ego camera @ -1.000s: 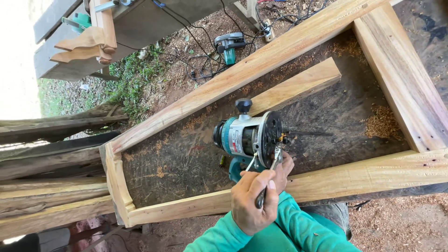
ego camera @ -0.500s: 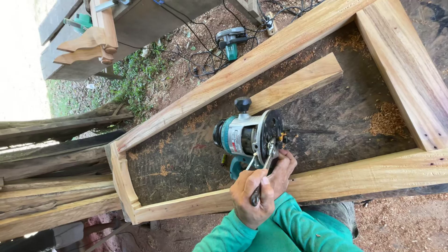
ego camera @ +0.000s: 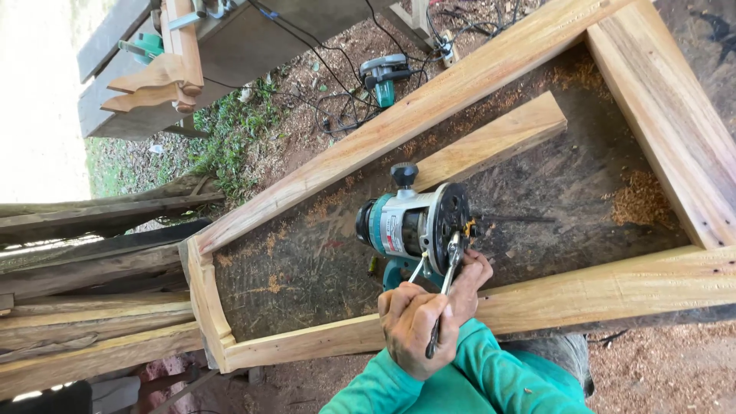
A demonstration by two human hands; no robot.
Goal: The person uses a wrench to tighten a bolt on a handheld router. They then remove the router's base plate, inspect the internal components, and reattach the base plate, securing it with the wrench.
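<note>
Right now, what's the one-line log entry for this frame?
left hand: grips wrench | right hand: at router base | router: on its side inside wooden frame | sawdust around

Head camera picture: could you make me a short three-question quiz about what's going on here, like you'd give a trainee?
1. True or false: the router lies on its side inside the wooden frame.
2. What do the hands hold against the router's base? A) a hammer B) two wrenches C) a paintbrush
3. Fill in: on the ground beyond the frame lies a teal ____ with its cord.

Key
1. True; its black knob points up and its round base faces right.
2. B; the left hand grips them by the handles, with the right hand just behind, close to the base.
3. Circular saw, near a tangle of cables.
</note>
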